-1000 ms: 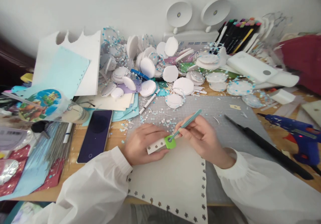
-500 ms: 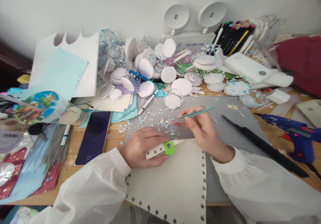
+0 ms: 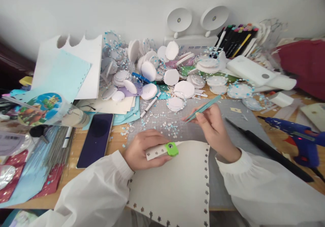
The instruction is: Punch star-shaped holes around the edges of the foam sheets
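Note:
My left hand (image 3: 147,149) is closed around a small green craft punch (image 3: 172,149), gripping the edge of a white sheet of paper (image 3: 170,183) with it. Flower-shaped holes run along the sheet's right, lower and left edges, and a folded strip with more holes shows by my fingers. Teal tweezers (image 3: 208,106) are pinched in my right hand (image 3: 213,125), their tips pointing left and down above the grey cutting mat (image 3: 243,132). Tiny white and blue punched flowers (image 3: 170,128) lie scattered on the mat beyond the punch.
White foam discs (image 3: 184,89) and a two-headed lamp (image 3: 179,19) crowd the back. At left lie a phone (image 3: 95,140), metal wires (image 3: 58,149) and a plastic cup (image 3: 75,116). A black pointed tool (image 3: 269,149) and a blue glue gun (image 3: 297,128) lie at right.
My right hand has moved slightly right, and the tweezers have tilted more steeply, tips down. The punch has turned a little in my left hand, which stays on the paper.

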A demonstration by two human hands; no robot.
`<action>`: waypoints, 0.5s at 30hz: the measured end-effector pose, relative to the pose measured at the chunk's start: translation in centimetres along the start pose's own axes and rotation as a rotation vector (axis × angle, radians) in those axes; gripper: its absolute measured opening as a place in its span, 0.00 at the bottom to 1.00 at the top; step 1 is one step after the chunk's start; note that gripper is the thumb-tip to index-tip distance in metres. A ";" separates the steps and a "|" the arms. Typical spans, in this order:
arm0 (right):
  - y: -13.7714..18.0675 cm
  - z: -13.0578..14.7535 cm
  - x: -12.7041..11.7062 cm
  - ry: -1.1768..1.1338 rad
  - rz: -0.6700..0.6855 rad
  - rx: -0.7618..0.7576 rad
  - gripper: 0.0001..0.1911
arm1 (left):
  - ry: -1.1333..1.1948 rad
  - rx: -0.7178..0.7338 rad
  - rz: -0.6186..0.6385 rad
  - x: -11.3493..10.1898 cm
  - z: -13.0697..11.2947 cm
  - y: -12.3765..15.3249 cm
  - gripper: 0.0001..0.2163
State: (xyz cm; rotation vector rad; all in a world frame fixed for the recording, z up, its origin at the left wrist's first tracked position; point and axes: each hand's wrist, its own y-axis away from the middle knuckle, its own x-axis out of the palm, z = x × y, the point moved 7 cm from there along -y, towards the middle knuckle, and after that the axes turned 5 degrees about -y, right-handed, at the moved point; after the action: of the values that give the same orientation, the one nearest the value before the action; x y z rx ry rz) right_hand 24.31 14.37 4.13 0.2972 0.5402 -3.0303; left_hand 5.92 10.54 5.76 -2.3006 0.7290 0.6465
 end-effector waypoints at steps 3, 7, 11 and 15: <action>-0.1 -0.4 -0.7 0.202 -0.024 -0.007 0.03 | 0.077 -0.091 -0.009 -0.1 0.5 0.0 0.12; -0.3 -0.4 -1.8 0.777 -0.062 -0.085 0.04 | 0.209 -0.284 -0.018 -0.1 1.7 0.3 0.09; -0.2 0.7 -2.3 1.014 -0.132 -0.116 0.09 | 0.255 -0.403 -0.045 0.0 2.3 0.5 0.09; 1.1 4.1 0.1 0.612 -0.005 -0.325 0.14 | 0.248 -0.435 -0.054 0.2 2.6 0.4 0.10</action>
State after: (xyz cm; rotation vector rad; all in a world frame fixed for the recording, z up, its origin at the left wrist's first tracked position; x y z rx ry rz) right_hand 23.60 11.95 7.56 1.2065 1.0417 -2.7455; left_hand 5.16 12.02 3.68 -2.8286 0.6858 0.5397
